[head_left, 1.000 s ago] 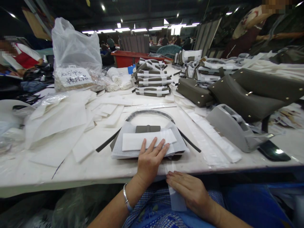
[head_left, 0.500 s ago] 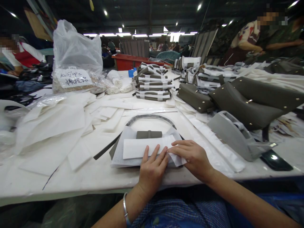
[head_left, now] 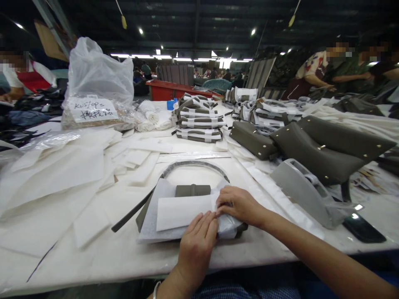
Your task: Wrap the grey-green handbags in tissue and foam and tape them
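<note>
An olive-grey handbag (head_left: pixel 192 190) lies on the table in front of me, its plastic-wrapped handle (head_left: pixel 193 165) arching away from me. Thin white wrapping paper (head_left: pixel 148 232) covers most of it, with a white foam strip (head_left: pixel 177 215) across the top. My left hand (head_left: pixel 198 243) rests flat on the strip's near edge, fingers stretched out side by side. Curled over the strip's right end, my right hand (head_left: pixel 239 204) pinches the folded edge of the paper; its fingertips are partly hidden. A dark strap (head_left: pixel 132 212) sticks out to the left.
Loose white sheets (head_left: pixel 52 174) cover the left side. Behind stand a plastic bag (head_left: pixel 98 74) and stacked wrapped bags (head_left: pixel 199 122). To the right are a tape dispenser (head_left: pixel 299 187), a phone (head_left: pixel 363 227) and olive bags (head_left: pixel 324 145). Other people work farther off.
My right hand has folded the paper's right side inward over the strip's end. My left hand has shifted slightly nearer me, still on the strip. The camera view has tilted up a little.
</note>
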`<state>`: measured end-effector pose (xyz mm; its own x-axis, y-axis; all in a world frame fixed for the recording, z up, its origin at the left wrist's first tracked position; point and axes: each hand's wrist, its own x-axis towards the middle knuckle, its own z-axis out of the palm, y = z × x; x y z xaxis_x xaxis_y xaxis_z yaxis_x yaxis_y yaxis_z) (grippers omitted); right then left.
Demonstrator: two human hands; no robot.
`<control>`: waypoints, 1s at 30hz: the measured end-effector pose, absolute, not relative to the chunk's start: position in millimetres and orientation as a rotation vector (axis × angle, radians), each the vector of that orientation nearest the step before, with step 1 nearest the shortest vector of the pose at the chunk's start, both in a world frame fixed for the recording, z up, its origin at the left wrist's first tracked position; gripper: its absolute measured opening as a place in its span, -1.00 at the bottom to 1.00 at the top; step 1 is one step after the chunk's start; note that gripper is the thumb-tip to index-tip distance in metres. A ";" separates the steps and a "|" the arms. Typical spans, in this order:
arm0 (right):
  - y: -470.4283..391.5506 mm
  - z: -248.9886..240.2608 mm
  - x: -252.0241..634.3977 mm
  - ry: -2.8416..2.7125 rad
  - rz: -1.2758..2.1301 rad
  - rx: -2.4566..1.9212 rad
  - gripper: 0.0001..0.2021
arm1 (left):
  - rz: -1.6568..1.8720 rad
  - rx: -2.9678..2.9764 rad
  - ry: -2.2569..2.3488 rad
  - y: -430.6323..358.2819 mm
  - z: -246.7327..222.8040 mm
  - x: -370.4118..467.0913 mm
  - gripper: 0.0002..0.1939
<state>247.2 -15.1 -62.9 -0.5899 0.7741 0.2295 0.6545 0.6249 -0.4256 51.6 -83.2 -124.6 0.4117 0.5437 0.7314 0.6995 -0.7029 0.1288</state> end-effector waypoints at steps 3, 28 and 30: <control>-5.7 -62.4 245.3 -2.484 0.493 -1.055 -0.92 | -1.158 -2.462 -1.139 -83.1 -122.9 52.0 -0.75; -74.0 -17.5 464.3 -1.467 0.050 -2.056 -0.79 | -0.807 -2.391 -0.815 -70.5 -141.6 32.8 -0.56; -77.5 -12.6 495.9 -1.387 0.187 -2.163 -0.79 | -0.816 -2.378 -0.812 -70.4 -140.8 33.6 -0.56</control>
<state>495.9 -77.5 -12.6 0.4555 0.8727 0.1757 0.7950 -0.3099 -0.5215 33.6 -70.4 -140.8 0.6433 0.3718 0.6693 0.6675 -0.7005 -0.2524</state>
